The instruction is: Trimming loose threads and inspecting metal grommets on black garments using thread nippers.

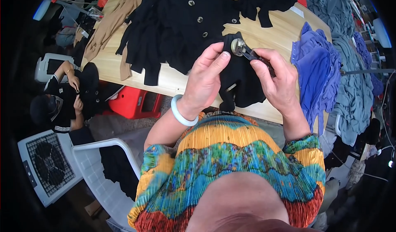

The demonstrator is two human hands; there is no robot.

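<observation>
My left hand [206,77], with a pale bangle [184,111] on its wrist, pinches the edge of a black garment [243,83] between thumb and fingers. At its fingertips a large round metallic-looking button [237,47] stands up on the black cloth. My right hand [276,77] is closed around a small dark-handled hand tool [256,58]. The tool's tip meets the button; its exact kind is not clear. Beyond my hands, a black coat [173,25] with several similar buttons lies spread on the wooden table [167,78].
Blue-purple garments [317,73] hang over the table's right edge beside grey-green ones [346,91]. Tan cloth [113,23] lies at the left. A red stool [133,103], a white chair [109,170] and a fan unit [47,162] stand left, near another person [62,95] handling black cloth.
</observation>
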